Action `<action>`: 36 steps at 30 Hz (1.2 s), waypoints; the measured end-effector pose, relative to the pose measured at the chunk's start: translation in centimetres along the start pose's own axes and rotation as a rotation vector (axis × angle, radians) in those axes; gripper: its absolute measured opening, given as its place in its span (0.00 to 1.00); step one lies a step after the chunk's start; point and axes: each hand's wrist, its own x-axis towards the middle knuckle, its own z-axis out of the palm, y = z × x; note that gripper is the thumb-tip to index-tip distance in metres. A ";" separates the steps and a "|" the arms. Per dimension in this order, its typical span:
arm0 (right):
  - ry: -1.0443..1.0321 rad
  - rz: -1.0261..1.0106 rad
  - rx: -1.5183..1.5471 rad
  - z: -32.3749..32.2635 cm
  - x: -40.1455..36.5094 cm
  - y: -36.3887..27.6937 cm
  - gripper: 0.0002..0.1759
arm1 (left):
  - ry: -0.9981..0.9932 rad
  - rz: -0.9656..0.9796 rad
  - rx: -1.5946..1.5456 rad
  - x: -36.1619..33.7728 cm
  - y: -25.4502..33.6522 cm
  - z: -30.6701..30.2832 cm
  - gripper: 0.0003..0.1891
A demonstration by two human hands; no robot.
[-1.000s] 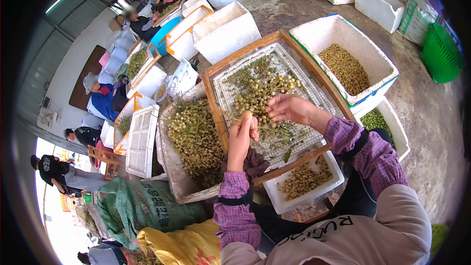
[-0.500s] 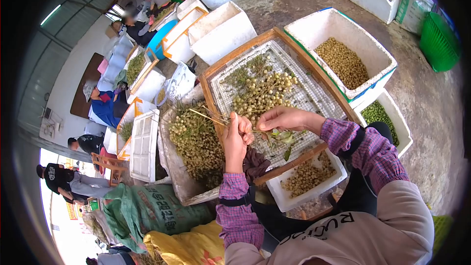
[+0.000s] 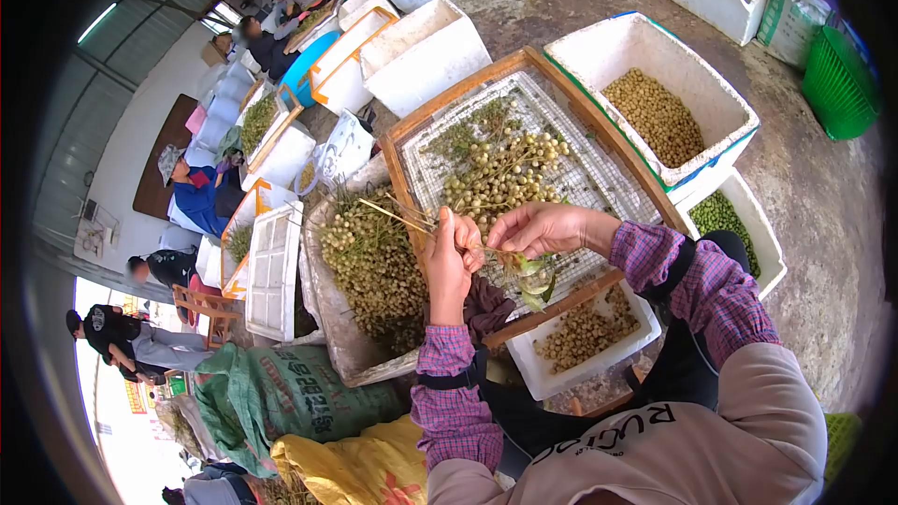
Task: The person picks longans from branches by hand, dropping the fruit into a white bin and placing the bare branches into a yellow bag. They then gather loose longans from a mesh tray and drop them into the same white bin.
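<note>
In a crowded workroom, a wood-framed mesh tray (image 3: pixel 587 189) lay beneath the left hand (image 3: pixel 451 257) and right hand (image 3: pixel 541 228), each grip closed, fingertips pinching thin, straw-coloured stems (image 3: pixel 393 216) with limp green leaves (image 3: pixel 533 279). Too sharp a tug could have snapped the stems or scattered the fruit (image 3: pixel 500 178), round, dull yellow-green and heaped on the mesh.

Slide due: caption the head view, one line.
Left hand and right hand hold thin stems at a framed mesh tray of fruit.
</note>
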 end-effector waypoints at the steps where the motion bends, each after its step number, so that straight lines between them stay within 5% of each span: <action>1: 0.001 -0.022 -0.031 -0.1 0.1 0.1 0.15 | 0.014 0.004 -0.011 0.1 -0.1 -0.1 0.24; 6: 0.091 -0.258 -0.466 0.5 0.6 0.3 0.19 | 0.178 0.045 0.024 0.3 -0.4 0.0 0.23; 12: 0.369 -0.288 -0.305 0.1 1.0 0.7 0.09 | 0.212 0.057 -0.038 0.5 -1.0 -0.5 0.23; 15: 0.418 -0.202 0.227 -0.3 1.4 1.0 0.04 | 0.225 0.067 -0.107 0.6 -1.2 -0.4 0.21; 22: 0.679 -0.213 0.293 -1.5 0.7 0.7 0.08 | 0.280 0.080 -0.289 1.0 -1.8 -0.9 0.20; 26: 0.590 -0.012 0.094 -2.5 0.0 1.3 0.13 | 0.283 0.072 -0.441 1.5 -1.9 -3.0 0.19; 30: 0.071 -0.068 0.312 -1.2 -0.2 1.4 0.26 | 0.251 0.078 -0.500 1.7 -2.0 -3.7 0.19; 36: 0.140 -0.161 -0.124 1.7 -0.5 0.5 0.18 | 0.320 0.116 -0.436 1.5 -2.0 -3.0 0.19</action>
